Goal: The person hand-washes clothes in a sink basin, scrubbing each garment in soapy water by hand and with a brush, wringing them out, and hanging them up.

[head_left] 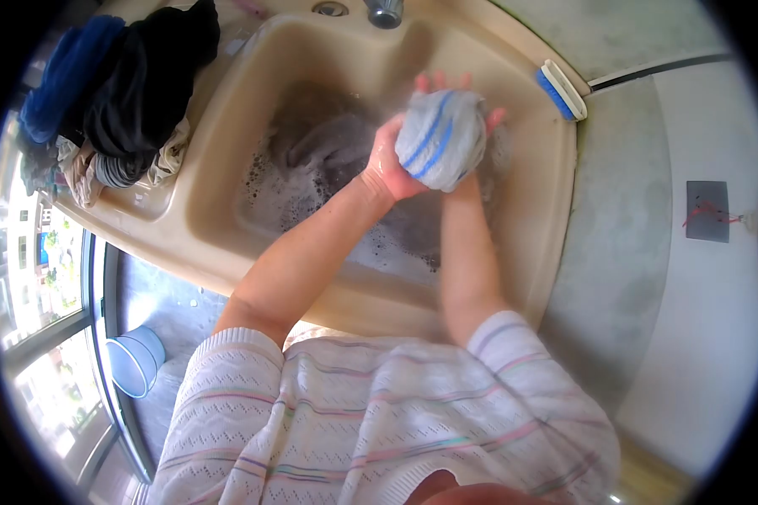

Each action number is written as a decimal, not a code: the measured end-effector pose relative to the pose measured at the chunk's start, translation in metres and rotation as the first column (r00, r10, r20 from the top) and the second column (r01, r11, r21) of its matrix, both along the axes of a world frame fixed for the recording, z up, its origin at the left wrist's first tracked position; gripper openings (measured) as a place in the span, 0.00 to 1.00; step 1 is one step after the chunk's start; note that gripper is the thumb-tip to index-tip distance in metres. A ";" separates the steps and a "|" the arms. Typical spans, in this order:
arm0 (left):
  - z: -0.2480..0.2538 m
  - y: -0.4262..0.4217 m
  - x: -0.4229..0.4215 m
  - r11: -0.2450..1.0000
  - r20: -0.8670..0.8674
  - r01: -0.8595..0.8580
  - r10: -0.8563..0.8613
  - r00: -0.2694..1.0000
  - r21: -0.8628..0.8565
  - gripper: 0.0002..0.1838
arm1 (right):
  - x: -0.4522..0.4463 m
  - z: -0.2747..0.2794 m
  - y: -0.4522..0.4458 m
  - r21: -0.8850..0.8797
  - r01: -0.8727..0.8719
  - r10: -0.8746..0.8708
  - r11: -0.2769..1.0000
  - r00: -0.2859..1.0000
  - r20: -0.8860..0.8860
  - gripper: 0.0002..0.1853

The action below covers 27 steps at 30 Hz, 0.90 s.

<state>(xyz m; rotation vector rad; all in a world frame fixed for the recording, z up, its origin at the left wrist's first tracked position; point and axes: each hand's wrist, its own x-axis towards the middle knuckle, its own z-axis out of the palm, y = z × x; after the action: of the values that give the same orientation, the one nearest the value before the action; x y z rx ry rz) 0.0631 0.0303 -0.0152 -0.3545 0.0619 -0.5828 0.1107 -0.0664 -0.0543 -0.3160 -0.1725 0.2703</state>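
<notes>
Over the beige sink, a bunched light grey cloth with blue stripes is held up between both hands. My left hand presses against its left side, with the fingers partly hidden by the cloth. Behind and to the right of the cloth is my right hand; some fingertips show past its edge. Below them, dark grey fabric lies in soapy water in the basin.
Dark and blue clothes are piled on the ledge at the left. A faucet stands at the back edge. A blue-bristled brush rests on the right rim. A light blue bucket is on the floor at the lower left.
</notes>
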 end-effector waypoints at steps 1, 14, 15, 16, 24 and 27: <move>0.000 -0.002 0.001 0.999 0.037 0.002 -0.004 0.999 0.052 0.26 | 0.004 0.012 -0.010 -0.018 0.028 -0.029 0.999 0.994 -0.108 0.26; -0.046 -0.023 0.000 -0.458 0.015 -0.336 -0.574 0.819 0.823 0.28 | 0.033 -0.017 -0.047 -0.952 -0.302 -0.012 -0.055 0.953 -0.301 0.14; -0.049 -0.025 -0.002 -0.530 -0.053 -0.374 -0.625 0.779 0.761 0.27 | 0.030 -0.033 -0.048 -0.965 -0.251 0.001 -0.078 0.968 -0.252 0.12; -0.048 -0.026 -0.003 -0.593 -0.123 -0.421 -0.665 0.736 0.687 0.26 | 0.027 -0.039 -0.048 -0.976 -0.194 0.014 -0.098 0.980 -0.196 0.09; -0.033 -0.018 -0.015 -0.394 -0.107 -0.805 -0.915 0.389 0.443 0.22 | -0.021 -0.009 -0.097 -0.688 -0.631 0.433 0.358 0.765 -0.476 0.14; -0.037 -0.012 -0.011 -0.280 0.086 -0.811 -0.923 0.374 0.514 0.25 | -0.024 -0.007 -0.107 -0.739 -0.580 0.311 0.343 0.812 -0.493 0.15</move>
<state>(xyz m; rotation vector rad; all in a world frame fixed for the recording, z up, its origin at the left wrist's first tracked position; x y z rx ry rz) 0.0525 0.0182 -0.0520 2.2336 -0.6783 -0.6452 0.0872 -0.1739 -0.0615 -1.2889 0.1912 0.9885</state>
